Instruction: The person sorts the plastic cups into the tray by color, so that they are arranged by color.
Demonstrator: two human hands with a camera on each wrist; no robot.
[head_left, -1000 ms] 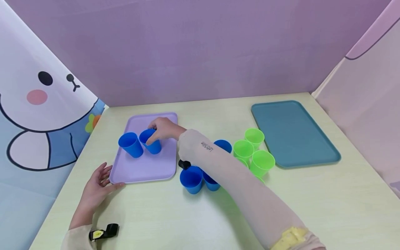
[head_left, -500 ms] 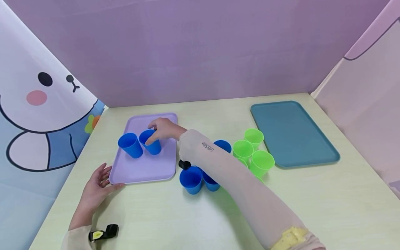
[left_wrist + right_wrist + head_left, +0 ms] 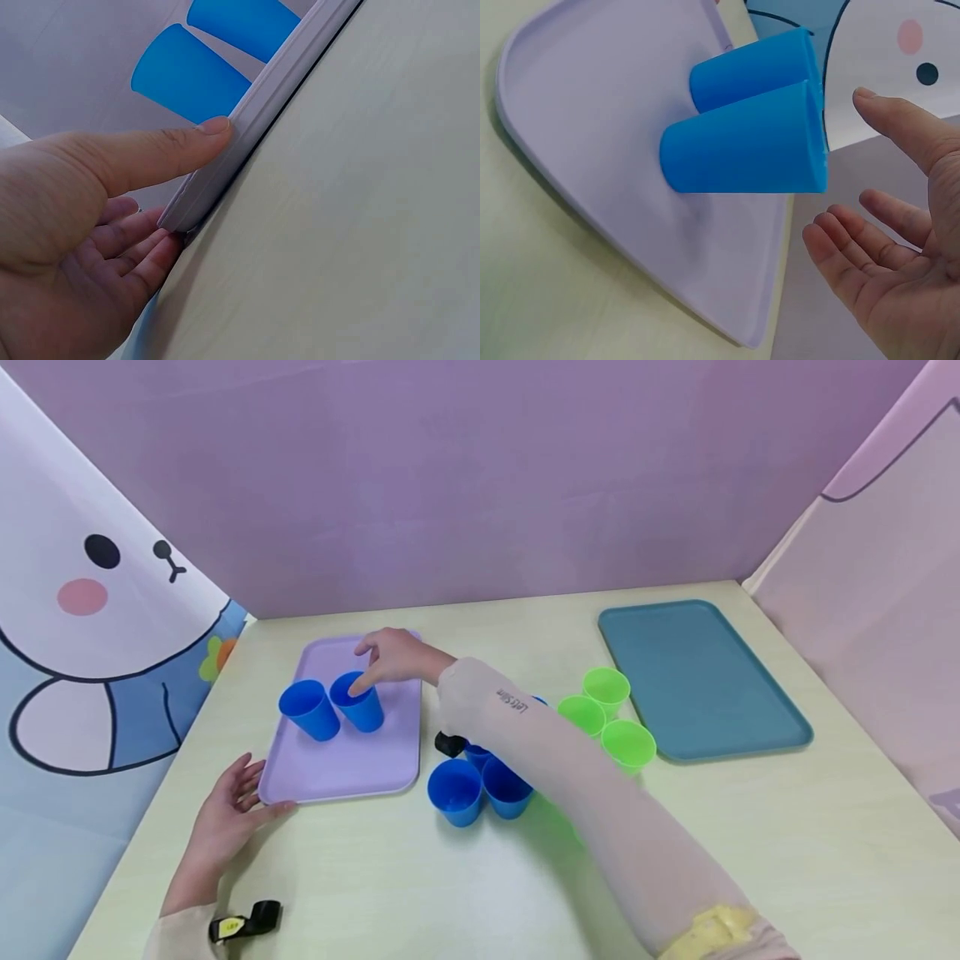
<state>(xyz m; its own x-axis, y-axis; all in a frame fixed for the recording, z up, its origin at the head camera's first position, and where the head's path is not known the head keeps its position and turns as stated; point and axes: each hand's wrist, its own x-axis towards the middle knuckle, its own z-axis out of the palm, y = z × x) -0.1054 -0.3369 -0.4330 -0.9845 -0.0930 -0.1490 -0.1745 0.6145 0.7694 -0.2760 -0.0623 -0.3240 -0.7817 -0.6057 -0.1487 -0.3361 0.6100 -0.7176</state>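
Observation:
Two blue cups stand upright side by side on the lilac tray (image 3: 345, 768), a left cup (image 3: 311, 712) and a right cup (image 3: 360, 706). My right hand (image 3: 399, 658) hovers at the right cup's rim with thumb and fingers spread; the right wrist view shows a gap between that hand (image 3: 900, 225) and the cup (image 3: 742, 146). At the tray's near left corner, my left hand (image 3: 225, 817) touches the edge. In the left wrist view its straight thumb (image 3: 169, 154) lies against the tray's rim (image 3: 262, 112), and its loosely bent fingers reach the corner.
Several blue cups (image 3: 455, 792) stand mid-table, partly hidden under my right forearm. Beside them are several green cups (image 3: 628, 745), some also covered by the sleeve. A teal tray (image 3: 705, 681) lies at the right. A purple backdrop (image 3: 480, 485) rises behind the table.
My right hand has let go of the right cup, lifting slightly up and to the right with its fingers spread wider. The left hand keeps its place at the tray corner.

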